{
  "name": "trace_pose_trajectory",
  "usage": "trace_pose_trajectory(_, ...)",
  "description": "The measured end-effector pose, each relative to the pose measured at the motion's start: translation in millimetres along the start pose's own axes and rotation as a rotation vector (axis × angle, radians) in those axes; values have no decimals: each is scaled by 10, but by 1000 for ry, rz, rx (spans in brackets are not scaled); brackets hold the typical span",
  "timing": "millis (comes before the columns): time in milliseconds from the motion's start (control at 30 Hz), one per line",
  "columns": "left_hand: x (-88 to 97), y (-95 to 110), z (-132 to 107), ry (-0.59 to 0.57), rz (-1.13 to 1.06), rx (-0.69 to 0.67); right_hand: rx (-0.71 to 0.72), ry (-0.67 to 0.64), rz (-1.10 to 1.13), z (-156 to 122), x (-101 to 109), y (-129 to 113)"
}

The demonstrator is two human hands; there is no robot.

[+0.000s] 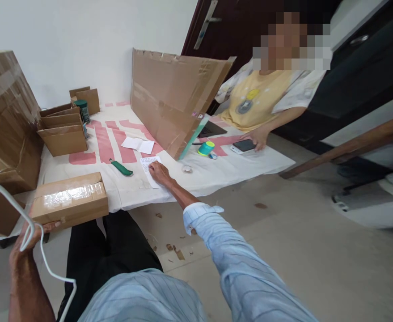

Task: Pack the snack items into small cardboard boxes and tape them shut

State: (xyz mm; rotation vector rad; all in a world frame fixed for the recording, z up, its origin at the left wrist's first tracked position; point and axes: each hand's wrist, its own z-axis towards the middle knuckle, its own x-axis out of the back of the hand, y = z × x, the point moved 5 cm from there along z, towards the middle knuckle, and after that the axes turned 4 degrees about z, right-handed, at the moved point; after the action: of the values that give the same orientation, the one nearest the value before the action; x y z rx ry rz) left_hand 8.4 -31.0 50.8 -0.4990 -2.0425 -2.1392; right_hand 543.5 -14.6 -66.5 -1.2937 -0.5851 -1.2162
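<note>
My left hand (31, 235) grips the near edge of a taped cardboard box (70, 199) lying on the low cloth-covered table (216, 172); a white cable (47, 264) runs across that hand. My right hand (159, 173) reaches forward, fingers curled down onto a white sheet of printed labels (150, 166). A green-handled box cutter (121, 167) lies just left of the sheet.
A large cardboard sheet (172, 98) stands upright on the table. Open small boxes (62, 129), a green can (82, 110), white papers (137, 144) and a teal tape roll (206, 148) lie about. Another person (259, 100) sits opposite, a hand on a phone (244, 145). A big box (5, 120) stands left.
</note>
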Motion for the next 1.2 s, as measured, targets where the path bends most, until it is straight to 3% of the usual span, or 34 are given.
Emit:
trace_pose_trajectory(200,19,-49,13,9,-59,-33,-3,86,45,-62,-7,6)
trace_pose_trajectory(400,121,-347,60,75,-190,16,-5,213,150,-196,87,-154)
trace_pose_trajectory(500,114,-462,94,87,-362,-30,85,288,289,-336,153,-539)
trace_pose_trajectory(633,101,-657,144,113,-602,-13,315,308,628,-644,298,-1410)
trace_pose_trajectory(733,145,-850,172,139,-670,47,461,296,809,-884,456,-2060)
trace_pose_trajectory(833,202,-1003,185,160,-672,81,553,284,907,-1053,598,-2511)
trace_pose_trajectory(1000,203,-1102,177,169,-712,80,617,252,922,-1156,693,-2884)
trace_pose_trajectory(1200,175,-1128,153,150,-735,97,654,258,898,-1183,728,-3048)
